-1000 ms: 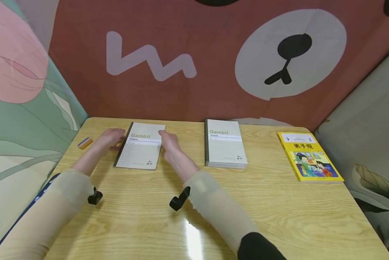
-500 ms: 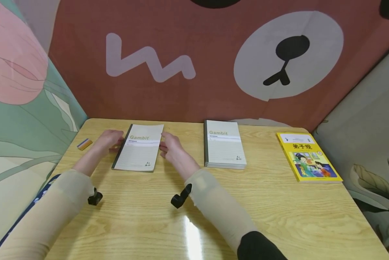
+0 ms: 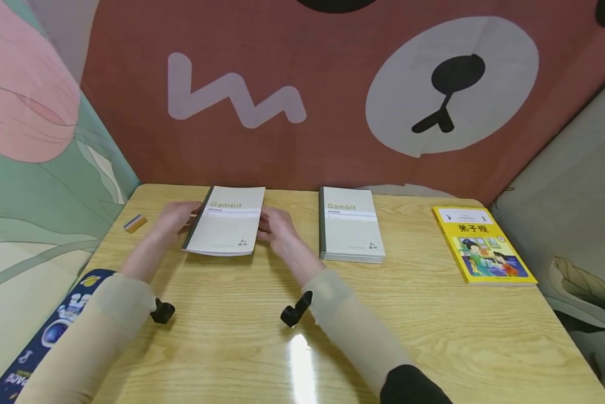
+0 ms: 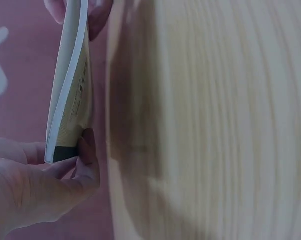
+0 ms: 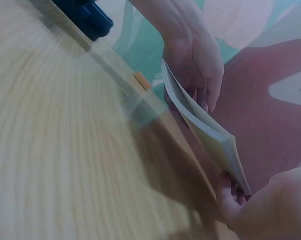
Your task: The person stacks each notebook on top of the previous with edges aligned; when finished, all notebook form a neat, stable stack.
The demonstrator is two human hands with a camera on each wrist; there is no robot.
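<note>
A white Gambit notebook (image 3: pixel 225 224) with a dark spine is held just off the table between both hands. My left hand (image 3: pixel 177 217) grips its spine edge; in the left wrist view the left hand (image 4: pixel 50 185) has its thumb on one face and fingers on the other. My right hand (image 3: pixel 278 227) pinches the opposite edge, its fingertips partly under the notebook. The right wrist view shows the notebook (image 5: pixel 205 127) slightly bowed, its pages parted a little. To the right, a stack of similar notebooks (image 3: pixel 352 227) lies on the table.
A yellow picture book (image 3: pixel 484 244) lies at the table's right side. A small striped eraser (image 3: pixel 135 223) sits beyond my left forearm. The dark blue space-themed case (image 3: pixel 62 328) is at the left edge, partly covered by my sleeve. A red-brown wall (image 3: pixel 333 151) borders the table's back.
The notebook has risen off the table and shifted slightly right and away from me. My right hand has moved its fingers under the edge and now grips it.
</note>
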